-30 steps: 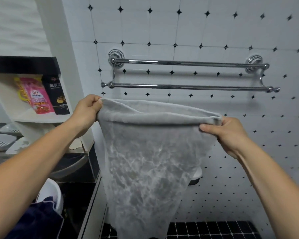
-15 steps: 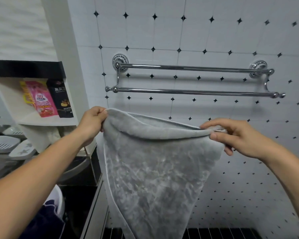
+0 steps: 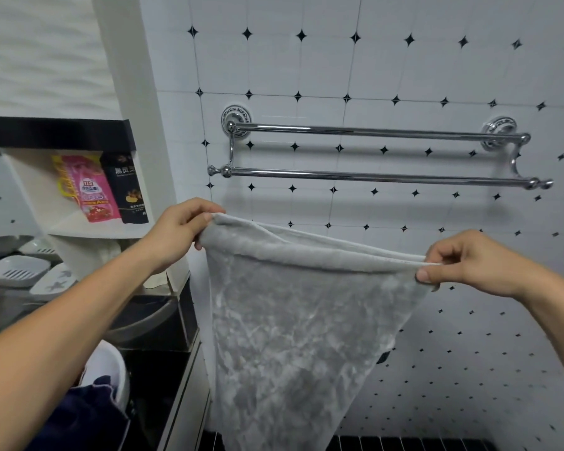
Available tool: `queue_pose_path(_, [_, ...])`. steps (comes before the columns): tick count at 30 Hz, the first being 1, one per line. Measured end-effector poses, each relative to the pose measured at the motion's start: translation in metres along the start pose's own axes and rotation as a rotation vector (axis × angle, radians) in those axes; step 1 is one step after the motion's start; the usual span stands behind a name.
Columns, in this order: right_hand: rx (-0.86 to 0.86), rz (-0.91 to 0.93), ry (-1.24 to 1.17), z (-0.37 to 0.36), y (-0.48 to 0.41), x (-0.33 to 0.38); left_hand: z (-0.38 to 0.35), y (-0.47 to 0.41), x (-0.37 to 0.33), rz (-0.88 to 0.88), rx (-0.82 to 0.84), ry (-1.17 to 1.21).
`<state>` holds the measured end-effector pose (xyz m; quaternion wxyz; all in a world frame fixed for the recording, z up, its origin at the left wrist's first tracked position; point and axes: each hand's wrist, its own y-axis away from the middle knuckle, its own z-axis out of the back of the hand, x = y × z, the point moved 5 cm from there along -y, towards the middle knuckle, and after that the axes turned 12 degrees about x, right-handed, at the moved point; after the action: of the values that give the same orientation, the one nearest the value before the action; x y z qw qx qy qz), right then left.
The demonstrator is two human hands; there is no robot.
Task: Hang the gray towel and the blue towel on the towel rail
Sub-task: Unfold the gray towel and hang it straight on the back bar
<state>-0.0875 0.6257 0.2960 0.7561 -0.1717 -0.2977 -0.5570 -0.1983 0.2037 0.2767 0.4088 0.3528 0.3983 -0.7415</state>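
Note:
The gray towel (image 3: 293,327) hangs in front of me, stretched between both hands below the rail. My left hand (image 3: 179,232) grips its upper left corner. My right hand (image 3: 463,265) pinches the upper right edge between thumb and fingers. The chrome double towel rail (image 3: 372,175) is fixed to the tiled wall above the towel, with nothing on either bar. The blue towel (image 3: 85,418) lies bunched in a white basin (image 3: 108,362) at the lower left, partly hidden by my left forearm.
A white wall corner (image 3: 134,92) stands left of the rail. A shelf (image 3: 88,227) holds a pink pouch (image 3: 90,190) and a black pouch (image 3: 127,187). Soap dishes (image 3: 17,271) and a sink (image 3: 137,320) sit at the left.
The towel's top edge has dropped lower relative to the rail. My right hand has changed from a full grip to a pinch on the edge and moved a little to the right.

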Motion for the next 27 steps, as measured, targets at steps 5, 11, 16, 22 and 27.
queue_pose_path(5, [-0.003,-0.015,-0.035,0.004,-0.003,-0.007,-0.001,0.003,0.003,0.015,0.028,0.028])
queue_pose_path(11, [-0.306,0.190,-0.298,0.017,0.001,-0.008,-0.001,0.002,-0.001,-0.011,-0.089,0.116])
queue_pose_path(16, [-0.347,0.109,-0.204,0.015,-0.003,-0.016,-0.006,0.001,0.002,0.056,-0.088,0.188])
queue_pose_path(22, [-0.274,0.078,-0.314,0.029,-0.002,-0.017,0.005,-0.001,0.001,0.054,0.046,-0.011])
queue_pose_path(27, [-0.365,-0.228,0.209,0.023,-0.021,-0.030,-0.029,0.000,0.018,0.204,0.249,-0.530])
